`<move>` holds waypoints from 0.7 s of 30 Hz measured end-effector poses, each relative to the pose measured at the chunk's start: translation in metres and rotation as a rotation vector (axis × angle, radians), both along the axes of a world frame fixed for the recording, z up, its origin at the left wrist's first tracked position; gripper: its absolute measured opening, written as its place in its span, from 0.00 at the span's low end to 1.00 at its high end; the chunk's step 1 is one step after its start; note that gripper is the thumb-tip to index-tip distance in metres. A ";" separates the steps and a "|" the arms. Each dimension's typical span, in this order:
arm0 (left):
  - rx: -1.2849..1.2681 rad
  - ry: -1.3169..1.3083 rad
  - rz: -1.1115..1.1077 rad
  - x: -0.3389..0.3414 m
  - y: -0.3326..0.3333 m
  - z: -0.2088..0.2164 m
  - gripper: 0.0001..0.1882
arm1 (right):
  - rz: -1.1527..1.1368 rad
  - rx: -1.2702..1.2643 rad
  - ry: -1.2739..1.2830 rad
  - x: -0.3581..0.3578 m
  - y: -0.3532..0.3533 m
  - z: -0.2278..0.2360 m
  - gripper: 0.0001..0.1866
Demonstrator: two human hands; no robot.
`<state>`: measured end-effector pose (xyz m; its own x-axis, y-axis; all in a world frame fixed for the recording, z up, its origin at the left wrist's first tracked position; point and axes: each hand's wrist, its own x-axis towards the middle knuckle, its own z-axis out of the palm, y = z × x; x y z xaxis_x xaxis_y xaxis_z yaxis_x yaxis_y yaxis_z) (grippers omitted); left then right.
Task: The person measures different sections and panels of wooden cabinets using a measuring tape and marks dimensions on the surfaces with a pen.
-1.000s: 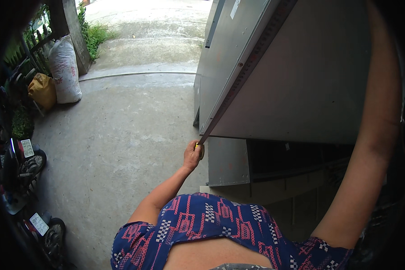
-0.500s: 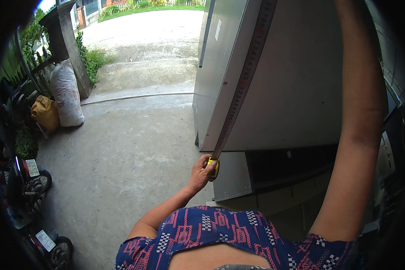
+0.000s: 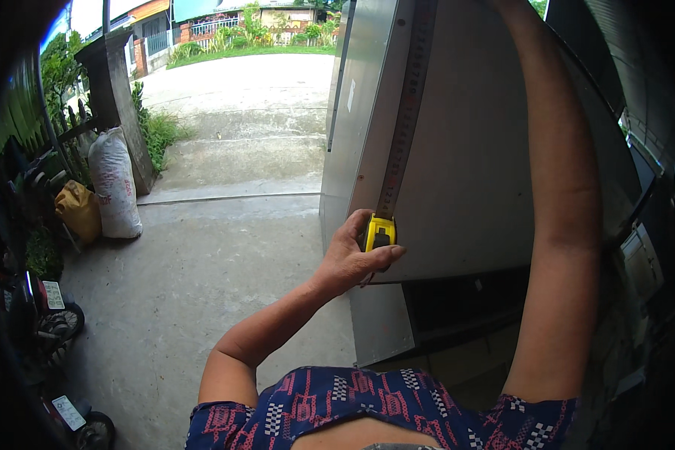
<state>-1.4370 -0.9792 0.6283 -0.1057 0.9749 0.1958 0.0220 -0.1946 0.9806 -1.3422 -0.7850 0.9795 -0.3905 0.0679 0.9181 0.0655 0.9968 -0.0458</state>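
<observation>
With the tape (image 3: pixel 402 120) already pulled up the grey cabinet (image 3: pixel 465 165) toward twelve o'clock, our left hand (image 3: pixel 350 259) pinches the yellow tape measure (image 3: pixel 379 232); our right hand is out of view, reading still to take.

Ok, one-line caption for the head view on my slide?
Left hand holds a yellow tape measure, its blade running up a grey metal cabinet; right arm reaches up out of frame.

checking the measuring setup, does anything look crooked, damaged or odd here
Nothing stands out. The tape runs flat up the back of the grey cabinet, its yellow case held in the left hand. The right arm reaches up out of view. Sacks stand by the post.
</observation>
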 end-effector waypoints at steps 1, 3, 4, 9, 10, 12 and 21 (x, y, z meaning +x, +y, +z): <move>0.086 -0.003 0.005 0.000 0.005 0.008 0.39 | -0.018 0.026 0.003 0.003 0.002 0.002 0.07; 0.164 -0.002 -0.012 -0.004 0.011 0.031 0.37 | -0.017 0.064 0.008 -0.001 0.005 -0.001 0.07; 0.222 -0.009 -0.021 -0.007 0.014 0.044 0.36 | -0.008 0.083 0.004 -0.006 0.007 -0.004 0.08; 0.405 0.088 0.043 -0.004 0.025 0.127 0.37 | -0.050 0.056 0.029 -0.001 -0.005 -0.002 0.10; 0.439 0.090 0.081 -0.003 0.027 0.143 0.35 | -0.054 0.049 0.030 -0.001 -0.005 0.000 0.11; 0.479 0.097 0.121 -0.005 0.034 0.171 0.33 | -0.046 0.072 0.035 -0.002 -0.006 0.002 0.12; 0.644 0.252 0.188 -0.013 0.056 0.241 0.26 | 0.115 -0.136 0.010 -0.002 -0.001 0.005 0.09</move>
<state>-1.4500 -0.9236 0.8692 -0.1363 0.6269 0.7671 0.3233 -0.7038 0.6326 -1.3445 -0.7855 0.9846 -0.3935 0.1468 0.9075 -0.0499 0.9823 -0.1805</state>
